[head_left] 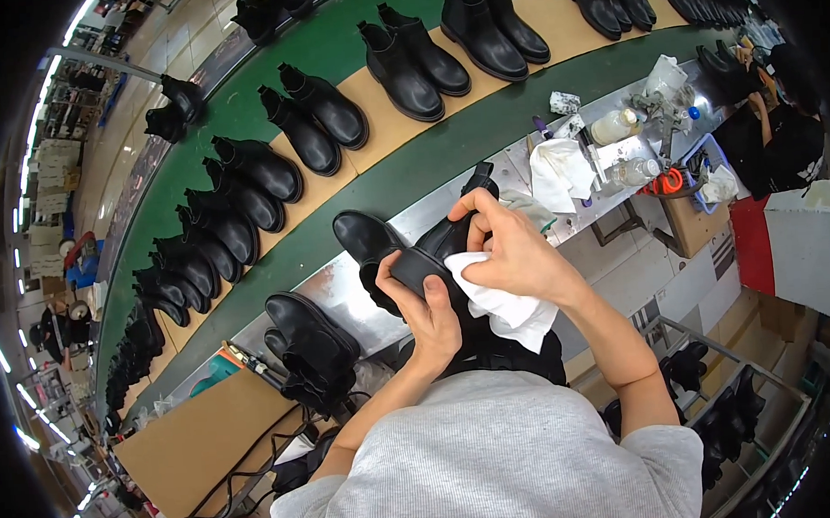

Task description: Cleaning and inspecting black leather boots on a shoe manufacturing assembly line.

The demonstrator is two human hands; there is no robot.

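A black leather ankle boot (415, 266) is held in front of my body, over the near edge of the metal bench. My left hand (429, 325) wraps round one end of it, thumb and fingers on opposite sides. Bunched in my right hand (524, 254) is a white cloth (510, 310), pressed against the boot's side; the right index finger bends over the boot. Just beyond sits another black boot (362, 233), partly hidden by the held one. More black boots (309, 328) rest at the bench's left part.
Pairs of black boots (407, 74) line the curved green conveyor (429, 147). At right on the bench lie a white rag (561, 174), clear bottles (615, 125) and a blue basket (708, 177). A cardboard sheet (210, 444) and cables are at lower left. A co-worker (771, 132) works at far right.
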